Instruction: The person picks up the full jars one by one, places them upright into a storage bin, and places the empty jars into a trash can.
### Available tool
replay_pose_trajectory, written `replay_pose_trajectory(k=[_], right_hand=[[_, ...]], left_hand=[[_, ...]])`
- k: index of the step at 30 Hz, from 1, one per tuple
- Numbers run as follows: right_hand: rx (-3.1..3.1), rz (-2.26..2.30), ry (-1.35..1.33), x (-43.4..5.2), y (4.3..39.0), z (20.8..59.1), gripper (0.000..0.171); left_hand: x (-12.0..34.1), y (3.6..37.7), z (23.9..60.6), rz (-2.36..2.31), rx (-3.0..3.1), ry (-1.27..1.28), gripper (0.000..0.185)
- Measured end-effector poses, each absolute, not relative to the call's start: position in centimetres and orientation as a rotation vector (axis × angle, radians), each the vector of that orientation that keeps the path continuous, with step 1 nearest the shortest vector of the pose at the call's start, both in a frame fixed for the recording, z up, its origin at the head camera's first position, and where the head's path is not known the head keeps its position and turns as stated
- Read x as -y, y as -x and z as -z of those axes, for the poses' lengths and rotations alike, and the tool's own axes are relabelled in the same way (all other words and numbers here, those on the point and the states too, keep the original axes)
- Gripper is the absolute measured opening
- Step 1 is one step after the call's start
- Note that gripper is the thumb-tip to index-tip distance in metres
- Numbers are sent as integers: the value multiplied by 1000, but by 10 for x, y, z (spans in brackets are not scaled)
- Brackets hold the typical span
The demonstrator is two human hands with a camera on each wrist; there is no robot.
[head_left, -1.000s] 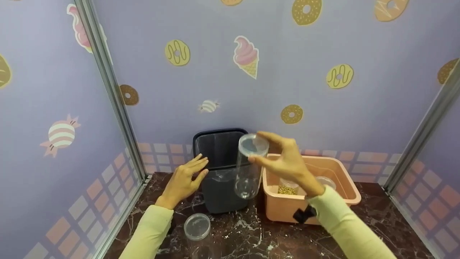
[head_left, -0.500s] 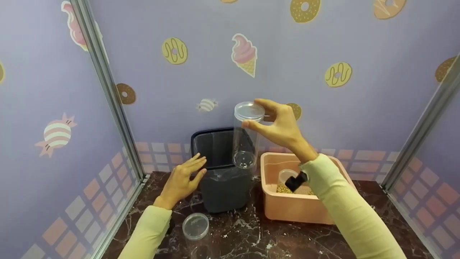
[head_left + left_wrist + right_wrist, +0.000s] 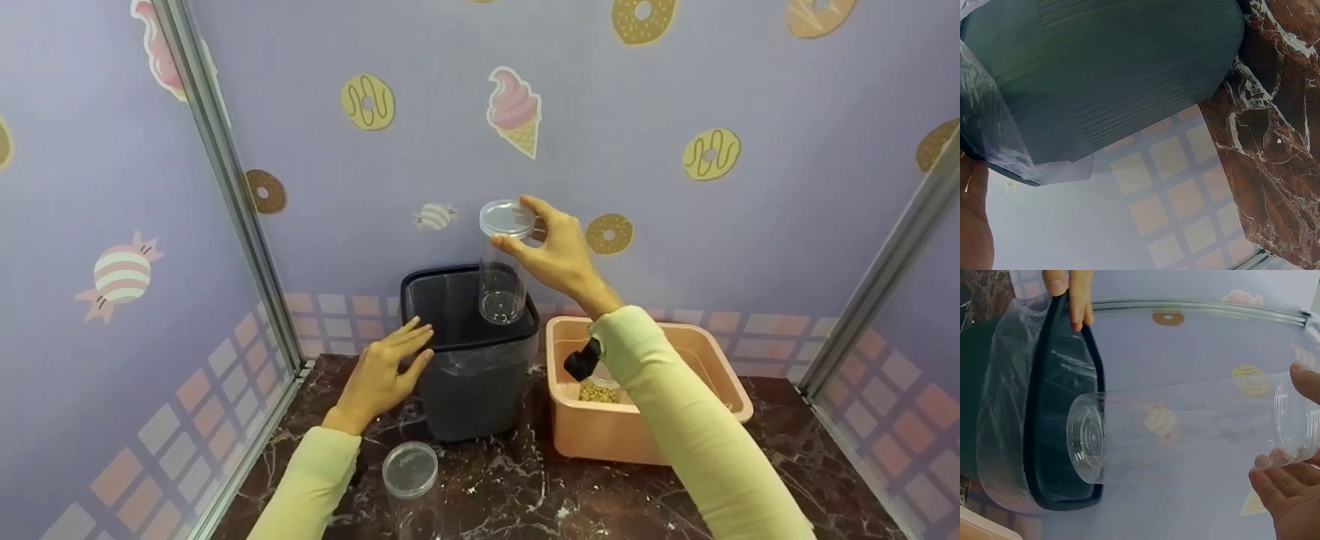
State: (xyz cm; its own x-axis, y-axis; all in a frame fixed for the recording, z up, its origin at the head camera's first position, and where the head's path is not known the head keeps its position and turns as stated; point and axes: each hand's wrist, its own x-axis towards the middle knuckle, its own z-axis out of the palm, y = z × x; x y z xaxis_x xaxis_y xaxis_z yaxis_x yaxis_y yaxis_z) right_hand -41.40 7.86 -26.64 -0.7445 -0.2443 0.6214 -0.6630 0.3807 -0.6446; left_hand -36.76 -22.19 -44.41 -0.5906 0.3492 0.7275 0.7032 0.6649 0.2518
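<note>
My right hand (image 3: 517,223) pinches the lidded top of a clear, empty plastic jar (image 3: 501,270) and holds it upright, its base just above the open mouth of a black bin (image 3: 469,390). The bin is lined with a clear bag. In the right wrist view the jar (image 3: 1185,433) hangs over the bin's rim (image 3: 1044,410), with my fingers (image 3: 1286,495) round the lid end. My left hand (image 3: 409,351) rests with straight fingers against the bin's left side near the rim. Its fingertips (image 3: 1075,292) lie over the rim. The left wrist view is filled by the bin's wall (image 3: 1117,73).
A peach tub (image 3: 720,375) stands right of the bin and holds a jar of yellow beans (image 3: 598,391). A second clear lidded jar (image 3: 409,472) stands on the dark marble counter (image 3: 540,487) near my left forearm. Patterned walls close in the back and both sides.
My right hand has lifted the clear jar from in front of the tub up and leftward, over the bin's mouth. The left hand has stayed on the bin.
</note>
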Motion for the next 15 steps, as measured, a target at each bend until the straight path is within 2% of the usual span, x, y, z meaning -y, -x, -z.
replay_pose_trajectory(k=[15], right_hand=[[2319,-1395,-677,-77,433,336,79]], left_hand=[[223,370,448,734,2199,823,37]])
